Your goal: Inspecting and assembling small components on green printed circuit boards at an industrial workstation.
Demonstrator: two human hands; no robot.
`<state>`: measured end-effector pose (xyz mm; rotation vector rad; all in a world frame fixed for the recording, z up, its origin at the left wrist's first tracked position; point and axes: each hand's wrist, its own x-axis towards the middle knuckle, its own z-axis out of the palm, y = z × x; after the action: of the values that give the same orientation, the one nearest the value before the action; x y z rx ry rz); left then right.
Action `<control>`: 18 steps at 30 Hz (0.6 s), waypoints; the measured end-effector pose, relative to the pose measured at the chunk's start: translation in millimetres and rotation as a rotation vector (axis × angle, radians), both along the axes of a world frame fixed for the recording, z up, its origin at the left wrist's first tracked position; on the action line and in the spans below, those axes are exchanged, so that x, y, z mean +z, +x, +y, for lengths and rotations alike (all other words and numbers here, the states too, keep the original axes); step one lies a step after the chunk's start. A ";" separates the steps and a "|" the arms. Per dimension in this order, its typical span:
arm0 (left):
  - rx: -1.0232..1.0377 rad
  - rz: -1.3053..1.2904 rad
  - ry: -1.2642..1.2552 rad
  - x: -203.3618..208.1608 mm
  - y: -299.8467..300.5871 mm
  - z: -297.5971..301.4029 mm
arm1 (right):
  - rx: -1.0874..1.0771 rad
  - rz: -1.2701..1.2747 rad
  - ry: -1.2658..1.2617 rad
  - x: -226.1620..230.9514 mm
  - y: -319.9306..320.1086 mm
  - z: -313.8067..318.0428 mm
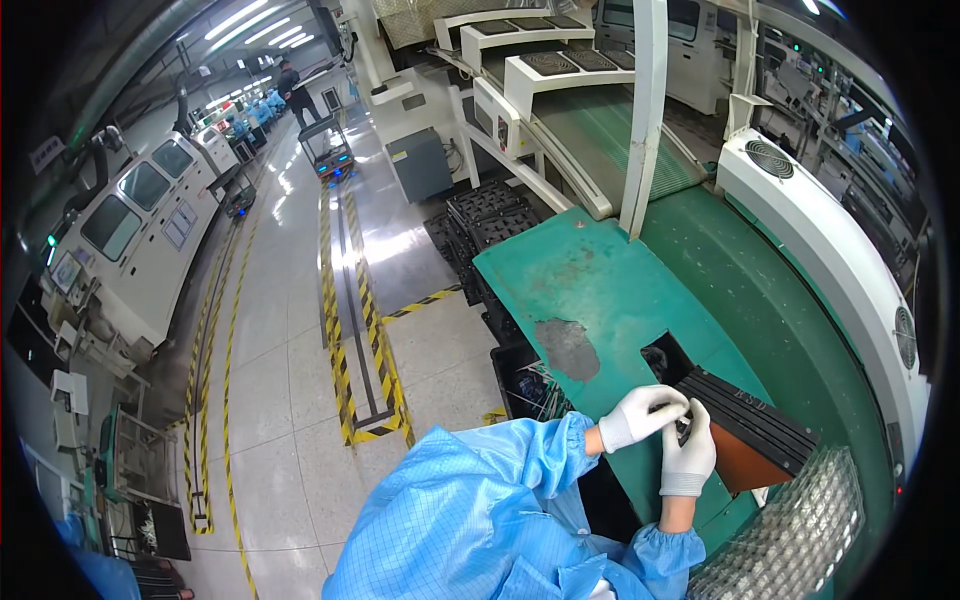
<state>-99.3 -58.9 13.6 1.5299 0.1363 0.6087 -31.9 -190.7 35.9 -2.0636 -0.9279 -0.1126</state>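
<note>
Head view: I see both gloved hands drawn together over the near part of the green tabletop [550,262], a small dark piece [683,430] between them.
The left hand [640,417] and the right hand [690,452] have their fingers curled in and narrow, tips meeting around that piece; it is too small for me to name, and I cannot tell which hand grips it. Just right of the right hand I have a stack of black slotted panels [755,408] with a brown board [742,464] beneath, and near that, bubble wrap [800,522]. Beyond the fingers, a dark rectangular opening [662,352] cuts into the tabletop; farther left I make out a worn grey patch [567,348] and a black bin [517,378] beside the edge.
</note>
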 end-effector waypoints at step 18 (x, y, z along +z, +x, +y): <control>-0.017 -0.056 -0.212 2.2 -4.2 2.8 | 0.078 0.083 0.086 1.5 -4.9 -0.8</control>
<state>-103.5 -56.1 15.8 1.3069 0.1401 0.6031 -36.9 -191.5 37.5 -1.9355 -0.9353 -0.0242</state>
